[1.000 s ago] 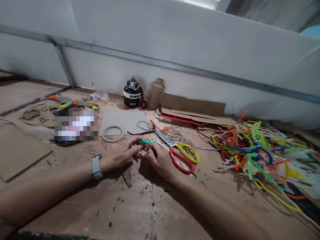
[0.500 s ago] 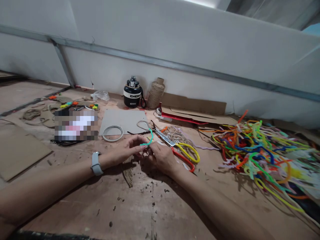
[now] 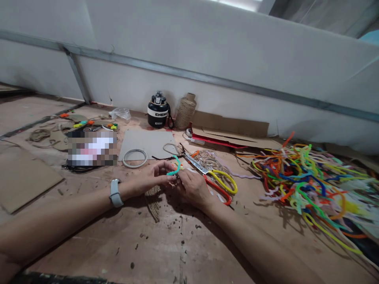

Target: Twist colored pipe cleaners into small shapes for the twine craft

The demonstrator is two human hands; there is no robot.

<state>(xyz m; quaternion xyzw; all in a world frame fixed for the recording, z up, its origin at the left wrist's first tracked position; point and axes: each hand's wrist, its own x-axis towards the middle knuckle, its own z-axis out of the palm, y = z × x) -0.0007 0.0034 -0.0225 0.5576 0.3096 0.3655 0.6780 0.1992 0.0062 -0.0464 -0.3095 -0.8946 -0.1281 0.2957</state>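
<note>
My left hand (image 3: 152, 177) and my right hand (image 3: 194, 188) meet over the middle of the table. Pinched between their fingertips is a turquoise pipe cleaner (image 3: 177, 166), its free end curving upward. Some of its length is hidden behind the fingers. Beneath my left hand a bundle of brown twine strands (image 3: 153, 203) hangs toward the table; the fingers hide where it joins. Just beyond my right hand lie scissors (image 3: 204, 170) with one yellow and one red handle, blades pointing away to the left. Coiled twine (image 3: 207, 158) lies behind the scissors.
Right: a tangled heap of coloured pipe cleaners (image 3: 302, 181). Behind: a black bottle (image 3: 158, 112), a twine spool (image 3: 185, 111) and a cardboard box (image 3: 231, 128). Left of my hands: a tape roll (image 3: 134, 157) on grey card (image 3: 148, 138), and a brown cardboard sheet (image 3: 26, 177).
The turquoise pipe cleaner's free end has bent lower and leans more to the left. My fingers have shifted slightly; both hands stay in nearly the same place.
</note>
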